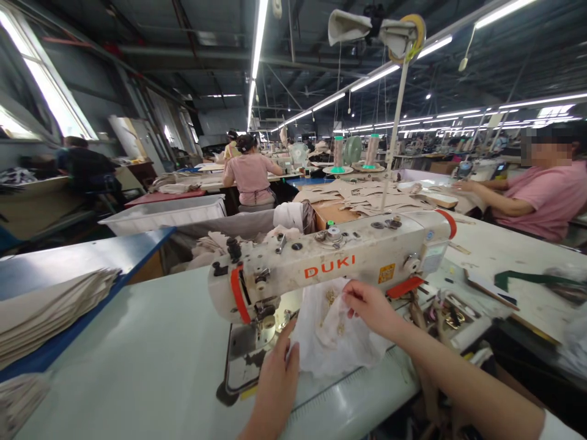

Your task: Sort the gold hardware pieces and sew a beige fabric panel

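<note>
You sit at a big pale table [137,366] with a DUKI sewing machine [330,263] on it. A thin white cloth [330,342] lies bunched under the machine's arm, by the needle. Your left hand [277,373] lies flat and open on its edge, and your right hand [371,305] pinches the top with 2 fingers.
</note>
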`<act>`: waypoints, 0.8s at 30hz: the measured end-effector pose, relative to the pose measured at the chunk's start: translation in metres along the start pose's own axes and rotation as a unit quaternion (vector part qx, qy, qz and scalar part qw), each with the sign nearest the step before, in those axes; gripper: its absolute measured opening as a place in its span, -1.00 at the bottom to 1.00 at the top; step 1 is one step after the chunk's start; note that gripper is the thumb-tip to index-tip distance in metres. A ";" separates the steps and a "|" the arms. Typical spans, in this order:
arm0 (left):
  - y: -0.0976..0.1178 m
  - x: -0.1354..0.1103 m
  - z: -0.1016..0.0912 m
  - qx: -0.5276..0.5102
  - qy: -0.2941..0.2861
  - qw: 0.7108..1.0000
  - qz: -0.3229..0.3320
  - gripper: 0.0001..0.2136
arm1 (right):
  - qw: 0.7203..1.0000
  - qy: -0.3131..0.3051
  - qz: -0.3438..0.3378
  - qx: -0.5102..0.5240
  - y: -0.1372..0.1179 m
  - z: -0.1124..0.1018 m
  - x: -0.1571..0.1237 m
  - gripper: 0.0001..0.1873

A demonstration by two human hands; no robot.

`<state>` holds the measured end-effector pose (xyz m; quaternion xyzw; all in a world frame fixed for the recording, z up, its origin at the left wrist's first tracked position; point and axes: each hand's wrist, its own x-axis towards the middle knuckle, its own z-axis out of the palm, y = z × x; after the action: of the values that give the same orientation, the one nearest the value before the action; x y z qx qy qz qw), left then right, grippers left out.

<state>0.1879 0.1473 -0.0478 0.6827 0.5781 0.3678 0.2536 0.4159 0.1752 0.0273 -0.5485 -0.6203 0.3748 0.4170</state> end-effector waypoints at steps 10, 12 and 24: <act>0.011 0.001 -0.006 0.033 -0.019 0.999 0.037 -0.56 | 0.994 0.060 -0.037 0.083 -0.018 0.002 0.003 -0.88; 0.011 0.001 -0.006 0.038 -0.024 0.998 0.041 -0.55 | 0.994 0.073 -0.051 0.069 -0.019 0.002 0.003 -0.88; 0.012 -0.002 -0.007 0.048 -0.027 0.997 0.057 -0.61 | 0.961 0.141 -0.009 0.238 -0.030 0.014 -0.012 -0.76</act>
<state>0.1892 0.1424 -0.0348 0.7352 0.5485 0.3354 0.2150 0.3923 0.1597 0.0483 -0.4754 -0.4533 0.4266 0.6218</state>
